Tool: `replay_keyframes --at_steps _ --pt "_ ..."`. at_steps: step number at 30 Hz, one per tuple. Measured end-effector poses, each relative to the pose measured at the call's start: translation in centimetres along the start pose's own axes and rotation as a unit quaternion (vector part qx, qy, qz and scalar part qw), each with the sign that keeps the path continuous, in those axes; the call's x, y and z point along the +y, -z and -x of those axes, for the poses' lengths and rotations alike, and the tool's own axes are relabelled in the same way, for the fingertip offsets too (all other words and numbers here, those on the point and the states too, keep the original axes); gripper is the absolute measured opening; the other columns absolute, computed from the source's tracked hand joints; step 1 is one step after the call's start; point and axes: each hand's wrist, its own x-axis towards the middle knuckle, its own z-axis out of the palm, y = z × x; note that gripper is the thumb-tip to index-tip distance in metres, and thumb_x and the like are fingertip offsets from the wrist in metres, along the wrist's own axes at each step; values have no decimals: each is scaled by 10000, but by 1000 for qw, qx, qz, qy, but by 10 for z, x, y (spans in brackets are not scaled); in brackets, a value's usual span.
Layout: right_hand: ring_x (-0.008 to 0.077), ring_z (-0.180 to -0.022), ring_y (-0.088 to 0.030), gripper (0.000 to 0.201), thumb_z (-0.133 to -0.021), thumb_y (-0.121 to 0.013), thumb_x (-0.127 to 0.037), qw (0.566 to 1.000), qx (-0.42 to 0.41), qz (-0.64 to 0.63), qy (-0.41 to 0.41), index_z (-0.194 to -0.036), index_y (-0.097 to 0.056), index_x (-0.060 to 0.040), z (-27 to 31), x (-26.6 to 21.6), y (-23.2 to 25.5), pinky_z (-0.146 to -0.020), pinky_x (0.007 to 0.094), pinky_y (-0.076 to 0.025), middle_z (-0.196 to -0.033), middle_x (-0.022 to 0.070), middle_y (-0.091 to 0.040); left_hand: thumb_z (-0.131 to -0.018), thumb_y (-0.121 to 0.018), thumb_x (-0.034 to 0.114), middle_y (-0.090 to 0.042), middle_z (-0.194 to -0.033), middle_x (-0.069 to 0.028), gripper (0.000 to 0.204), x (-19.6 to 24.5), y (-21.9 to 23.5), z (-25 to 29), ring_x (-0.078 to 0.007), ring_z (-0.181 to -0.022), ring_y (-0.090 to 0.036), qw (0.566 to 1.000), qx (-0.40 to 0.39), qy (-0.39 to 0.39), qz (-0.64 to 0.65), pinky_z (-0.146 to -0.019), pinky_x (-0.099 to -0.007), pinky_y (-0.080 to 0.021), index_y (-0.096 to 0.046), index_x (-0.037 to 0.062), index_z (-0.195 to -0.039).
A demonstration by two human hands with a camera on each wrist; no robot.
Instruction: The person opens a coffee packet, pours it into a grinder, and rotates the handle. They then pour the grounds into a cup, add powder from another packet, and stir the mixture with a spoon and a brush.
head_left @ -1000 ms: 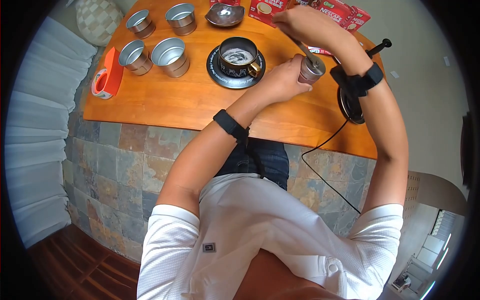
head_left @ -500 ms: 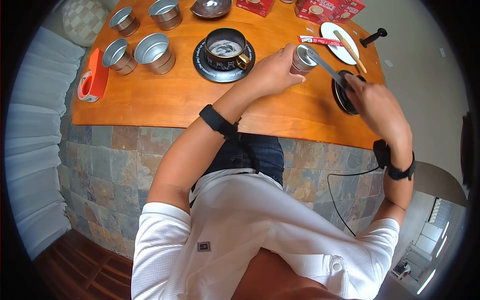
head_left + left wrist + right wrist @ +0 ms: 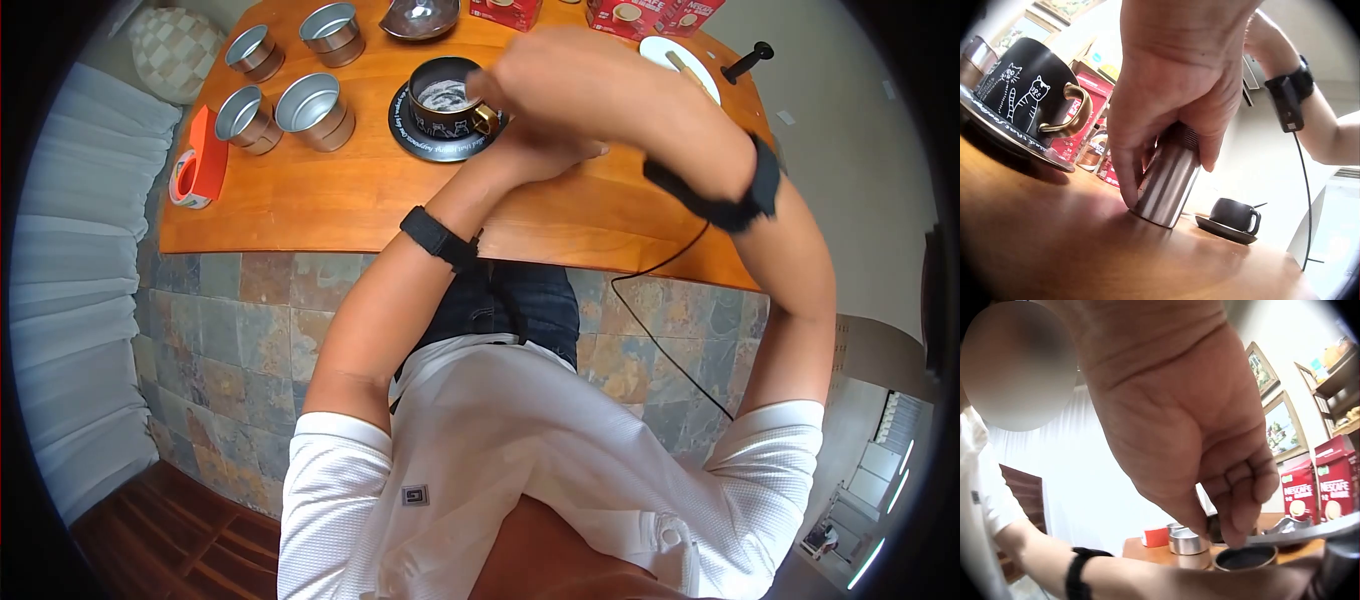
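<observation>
Steel grinder: upright beneath left hand, fingers curled round it, likely steadying | right hand: pinches crank knob, likely for leverage | black cup: just left of left hand

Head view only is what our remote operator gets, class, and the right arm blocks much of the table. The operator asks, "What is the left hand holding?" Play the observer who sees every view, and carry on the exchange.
Observer: The left wrist view shows the left hand gripping a silver metal cylinder, ribbed near its top.
Operator: And the right hand?
Observer: In the right wrist view, the right hand pinches a small dark knob near one end of a flat silver metal bar.
Operator: What else on the table am I missing?
Observer: A plain black cup on a black saucer, beyond the cylinder in the left wrist view.
</observation>
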Motion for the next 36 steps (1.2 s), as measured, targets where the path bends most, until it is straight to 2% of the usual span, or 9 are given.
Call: replay_keyframes --at_steps 2,3,5,7,10,19,24,31,36 --pt "388 -812 -684 197 -888 -585 -98 999 -20 -16 -41 -1025 -702 -19 -23 34 -9 -699 459 -545 -876 211 -697 -829 -764 299 -642 -1235 -251 606 3 0 -4 -399 -1144 -627 987 -29 157 -25 -967 -429 -506 -528 -12 -1291" --pt "400 -863 -686 214 -927 -552 -134 997 -18 -46 -67 -1019 -700 -10 -28 52 -13 -729 473 -544 -940 233 -705 -816 -767 205 -688 -995 -136 527 7 -1 -2 -229 -855 -671 993 29 115 5 -823 -348 -528 -514 -15 -1222" --pt "401 -868 -688 225 -919 -525 -104 991 1 -38 -125 -1017 -704 -9 -25 76 -19 -727 468 -545 -939 230 -705 -816 -775 202 -687 -1047 -167 562 9 0 0 -263 -911 -685 995 33 89 -3 -839 -356 -532 -493 -9 -1253" --pt "408 -852 -686 210 -879 -560 -89 964 -146 40 -220 -1014 -690 4 -16 81 1 -710 468 -541 -871 238 -695 -818 -779 214 -685 -1082 -180 591 13 3 0 -280 -956 -689 994 28 107 -19 -856 -366 -534 -478 0 -1279" --pt "383 -806 -684 217 -916 -588 -89 986 -14 20 -167 -1103 -677 -24 33 145 -50 -715 469 -530 -854 201 -689 -819 -790 264 -662 -1170 -220 650 16 5 1 -345 -1070 -663 991 13 128 -26 -912 -408 -521 -449 12 -1311" --pt "366 -733 -650 283 -965 -581 -125 890 -123 -218 -382 -1207 -624 15 153 45 18 -700 409 -517 -808 204 -662 -827 -788 253 -665 -1190 -215 660 18 5 1 -335 -1106 -666 991 14 125 -34 -945 -390 -520 -448 25 -1345" --pt "417 -804 -647 260 -907 -624 -101 948 -125 -126 -263 -1146 -622 1 155 -18 30 -719 500 -495 -804 234 -656 -833 -780 249 -679 -1128 -166 619 13 4 0 -273 -1010 -676 994 18 104 -22 -889 -365 -522 -470 43 -1328" --pt "384 -727 -647 270 -904 -635 -96 967 -191 -138 -97 -1166 -644 -29 88 -43 37 -657 472 -501 -751 199 -648 -906 -719 249 -676 -1132 -123 519 -4 -4 -3 -226 -1000 -655 993 27 108 -27 -896 -334 -513 -477 47 -1318" --pt "385 -712 -643 164 -908 -623 -105 994 -82 -78 -4 -1044 -667 -26 24 -19 17 -637 457 -509 -729 202 -636 -884 -700 261 -623 -1284 -220 499 -27 -13 2 -355 -1175 -610 995 45 14 93 -973 -434 -481 -522 38 -1293"
